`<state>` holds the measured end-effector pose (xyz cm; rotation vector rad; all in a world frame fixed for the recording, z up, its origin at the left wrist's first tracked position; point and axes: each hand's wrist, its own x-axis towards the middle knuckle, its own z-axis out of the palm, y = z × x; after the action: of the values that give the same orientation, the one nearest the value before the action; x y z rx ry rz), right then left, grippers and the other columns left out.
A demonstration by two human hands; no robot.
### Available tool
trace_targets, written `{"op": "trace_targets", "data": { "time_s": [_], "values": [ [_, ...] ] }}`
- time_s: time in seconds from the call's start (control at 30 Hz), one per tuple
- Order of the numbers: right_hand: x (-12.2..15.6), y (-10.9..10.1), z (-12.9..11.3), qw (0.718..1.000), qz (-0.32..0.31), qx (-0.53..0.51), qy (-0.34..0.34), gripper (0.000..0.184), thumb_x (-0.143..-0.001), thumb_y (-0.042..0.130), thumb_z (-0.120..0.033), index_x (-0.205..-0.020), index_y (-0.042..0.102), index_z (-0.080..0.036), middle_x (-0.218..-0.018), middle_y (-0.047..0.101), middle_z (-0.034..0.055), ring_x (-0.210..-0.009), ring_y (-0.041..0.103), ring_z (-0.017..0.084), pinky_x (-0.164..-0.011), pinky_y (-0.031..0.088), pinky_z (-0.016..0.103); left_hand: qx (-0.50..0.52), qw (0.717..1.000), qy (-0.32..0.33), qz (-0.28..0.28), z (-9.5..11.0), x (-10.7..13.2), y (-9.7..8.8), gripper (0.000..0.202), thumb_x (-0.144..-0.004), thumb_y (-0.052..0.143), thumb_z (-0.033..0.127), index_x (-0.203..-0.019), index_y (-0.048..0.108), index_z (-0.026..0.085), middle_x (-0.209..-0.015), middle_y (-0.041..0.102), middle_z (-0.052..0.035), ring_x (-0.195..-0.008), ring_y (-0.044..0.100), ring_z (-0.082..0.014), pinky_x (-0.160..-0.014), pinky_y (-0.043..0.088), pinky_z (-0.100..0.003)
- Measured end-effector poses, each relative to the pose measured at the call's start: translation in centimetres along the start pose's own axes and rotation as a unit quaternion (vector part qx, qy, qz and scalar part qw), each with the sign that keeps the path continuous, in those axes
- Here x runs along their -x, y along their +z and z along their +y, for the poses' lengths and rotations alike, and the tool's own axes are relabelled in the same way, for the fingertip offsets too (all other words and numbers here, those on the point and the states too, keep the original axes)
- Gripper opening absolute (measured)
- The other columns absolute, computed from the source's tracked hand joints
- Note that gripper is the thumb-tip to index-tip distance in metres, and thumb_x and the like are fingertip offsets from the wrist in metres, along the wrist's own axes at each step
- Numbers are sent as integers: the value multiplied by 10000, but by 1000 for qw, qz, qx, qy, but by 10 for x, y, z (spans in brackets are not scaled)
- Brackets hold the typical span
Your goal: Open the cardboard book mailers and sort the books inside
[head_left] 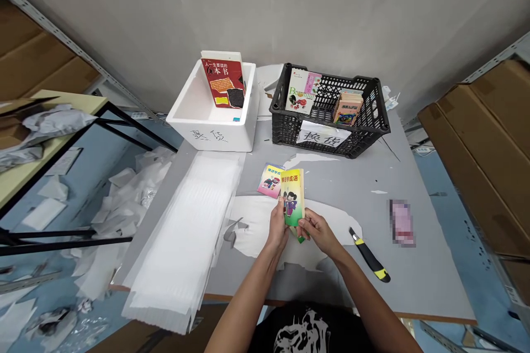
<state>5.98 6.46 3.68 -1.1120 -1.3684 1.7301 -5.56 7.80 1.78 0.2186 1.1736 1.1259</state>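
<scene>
My left hand [278,230] and my right hand [317,231] both grip a small yellow-green paperback [292,197] with a cartoon cover and Chinese title, held upright just above the grey table top [397,281]. Something green shows below the book, between my hands. A second small book [270,181], pink and blue, lies on the table just left of the held book, its corner partly behind it. A black-and-yellow utility knife [370,255] lies to the right of my right hand, apart from it.
A white foam box [211,135] holds a red book [223,83] at the back. Beside it, a black plastic basket [281,121] holds several books. A stack of white foam sheets [182,237] lies to my left, overhanging the table edge. A blurred object [401,223] lies at right.
</scene>
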Motion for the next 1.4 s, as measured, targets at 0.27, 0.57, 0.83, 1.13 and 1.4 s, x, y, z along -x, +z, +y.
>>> {"op": "trace_targets", "data": {
  "time_s": [0.27,0.57,0.83,1.13,1.4],
  "values": [
    [5,-11,-11,996,-57,-59,32,373,-822,481,-589,-802,480,-216,-580,580,-32,-406,406,82,-442,349,236,-41,995,87,-7,4,6,3,510,-757,484,679,-730,520,171,-573,516,30,-485,447,-89,-467,348,-215],
    [-27,-43,-24,977,172,128,-15,367,-882,377,-550,-743,463,-221,-621,469,-38,-567,429,114,-528,357,233,-211,959,186,47,-20,-4,-9,433,-822,440,604,-719,528,193,-689,579,-3,-640,514,-137,-595,404,-235],
    [-39,-65,18,968,225,-73,83,413,-768,476,-632,-810,492,-222,-643,540,-27,-535,481,127,-496,398,242,-317,931,175,47,-51,-24,-2,318,-862,435,496,-697,486,228,-609,531,20,-592,523,-153,-585,376,-242],
    [-60,-157,107,916,315,153,198,528,-741,354,-683,-722,533,-186,-639,611,31,-604,544,174,-554,409,282,-677,707,197,47,-92,-56,-56,259,-836,406,140,-1081,490,154,-1109,574,-141,-1085,517,-238,-865,400,-349],
    [-56,-171,109,859,363,298,203,334,-809,439,-359,-1033,570,-148,-1107,553,155,-982,532,245,-766,389,325,-832,348,297,-315,-77,-106,-16,366,-777,552,120,-1137,540,189,-1188,580,-104,-1132,484,-227,-1045,216,-407]
  ]
}}
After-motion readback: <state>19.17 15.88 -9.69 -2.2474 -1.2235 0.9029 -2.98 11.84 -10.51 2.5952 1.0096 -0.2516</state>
